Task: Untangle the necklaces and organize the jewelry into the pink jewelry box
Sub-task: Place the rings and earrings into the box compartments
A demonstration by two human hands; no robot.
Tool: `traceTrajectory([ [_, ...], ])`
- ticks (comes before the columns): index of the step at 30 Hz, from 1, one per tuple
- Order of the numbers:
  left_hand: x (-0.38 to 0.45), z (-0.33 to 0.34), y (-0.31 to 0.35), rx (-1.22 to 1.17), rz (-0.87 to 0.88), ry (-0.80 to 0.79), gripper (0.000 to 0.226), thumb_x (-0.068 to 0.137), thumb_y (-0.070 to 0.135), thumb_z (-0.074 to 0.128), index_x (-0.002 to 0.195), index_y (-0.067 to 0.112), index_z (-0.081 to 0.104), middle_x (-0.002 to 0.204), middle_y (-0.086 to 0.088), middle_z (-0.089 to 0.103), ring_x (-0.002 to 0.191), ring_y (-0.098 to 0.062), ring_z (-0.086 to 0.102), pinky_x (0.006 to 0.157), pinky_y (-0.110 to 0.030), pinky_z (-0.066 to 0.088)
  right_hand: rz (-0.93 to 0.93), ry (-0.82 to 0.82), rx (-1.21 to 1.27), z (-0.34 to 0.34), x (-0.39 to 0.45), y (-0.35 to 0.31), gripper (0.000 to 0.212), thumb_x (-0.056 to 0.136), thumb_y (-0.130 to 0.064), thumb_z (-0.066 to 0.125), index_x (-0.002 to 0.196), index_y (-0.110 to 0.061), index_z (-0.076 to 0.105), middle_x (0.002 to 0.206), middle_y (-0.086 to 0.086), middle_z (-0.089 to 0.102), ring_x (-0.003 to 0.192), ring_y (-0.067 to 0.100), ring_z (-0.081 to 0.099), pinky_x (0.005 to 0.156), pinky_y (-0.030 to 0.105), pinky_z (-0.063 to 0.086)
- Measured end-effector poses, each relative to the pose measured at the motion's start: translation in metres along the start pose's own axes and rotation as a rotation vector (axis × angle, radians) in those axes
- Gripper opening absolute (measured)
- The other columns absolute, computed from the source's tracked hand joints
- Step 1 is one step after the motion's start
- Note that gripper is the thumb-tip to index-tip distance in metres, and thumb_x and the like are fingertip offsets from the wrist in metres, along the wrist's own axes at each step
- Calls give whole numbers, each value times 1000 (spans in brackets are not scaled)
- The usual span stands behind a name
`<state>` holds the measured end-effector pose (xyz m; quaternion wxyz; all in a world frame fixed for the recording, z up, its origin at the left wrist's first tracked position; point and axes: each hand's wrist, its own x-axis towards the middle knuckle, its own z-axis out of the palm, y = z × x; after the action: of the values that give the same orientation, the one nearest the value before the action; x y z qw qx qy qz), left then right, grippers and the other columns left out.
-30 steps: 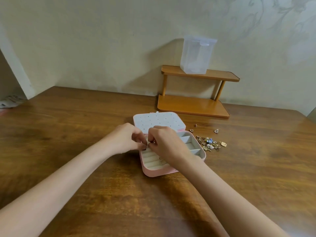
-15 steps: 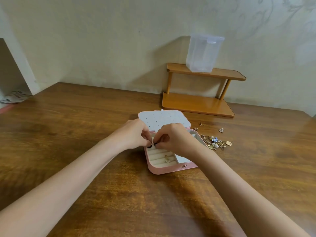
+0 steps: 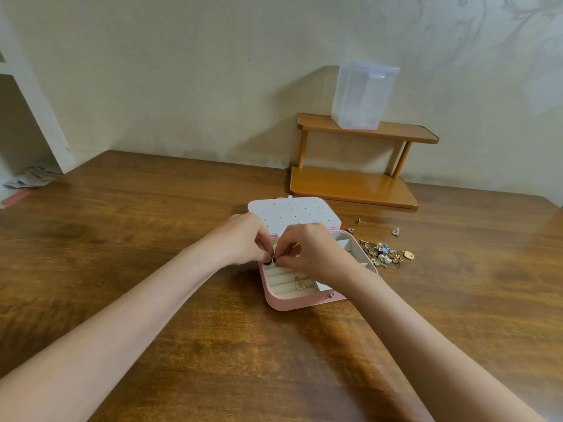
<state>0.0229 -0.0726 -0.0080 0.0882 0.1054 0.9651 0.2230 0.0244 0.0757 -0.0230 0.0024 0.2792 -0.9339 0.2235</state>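
Together, left hand (image 3: 240, 239) and right hand (image 3: 310, 251) pinched one small ring (image 3: 269, 262) over one open pink jewelry box (image 3: 292, 301); one pendant (image 3: 300, 283) lay inside, long axis front-to-back.

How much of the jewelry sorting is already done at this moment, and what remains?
Early stage. Done: the pink jewelry box lies open, and one gold pendant sits in its ring rolls. In hand: the left hand and the right hand together pinch a small dark piece over the rolls' far end. Left: the jewelry pile and three loose small pieces on the table beside the box.
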Motion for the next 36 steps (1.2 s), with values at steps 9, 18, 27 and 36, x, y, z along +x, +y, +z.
traceTrajectory([
  [9,7,-7,4,-72,58,79,9,84,23,68,93,25,70,83,15,56,77,3,50,59,-15,37,21,203,168,-18,-4,15,12,85,-11,66,93,-6,74,85,-2,68,68,2,57,73,14,48],
  [18,22,7,28,-122,147,65,9,90,20,59,89,24,67,84,16,58,68,5,53,60,-12,40,434,188,-111,-40,1,108,27,93,-2,51,115,-7,66,113,13,67,99,24,62,82,27,48],
  [27,27,12,34,-190,163,137,9,91,19,58,86,25,63,80,17,57,74,0,55,68,-17,46,392,315,-61,-38,1,109,14,85,-2,62,96,-3,71,97,13,69,88,22,63,75,25,50],
  [36,14,-5,31,-717,4,63,9,84,14,68,92,14,72,78,1,74,70,-4,69,57,-11,50,215,181,647,-55,-4,22,10,83,0,65,78,-8,69,78,1,68,72,5,65,72,17,53],
])
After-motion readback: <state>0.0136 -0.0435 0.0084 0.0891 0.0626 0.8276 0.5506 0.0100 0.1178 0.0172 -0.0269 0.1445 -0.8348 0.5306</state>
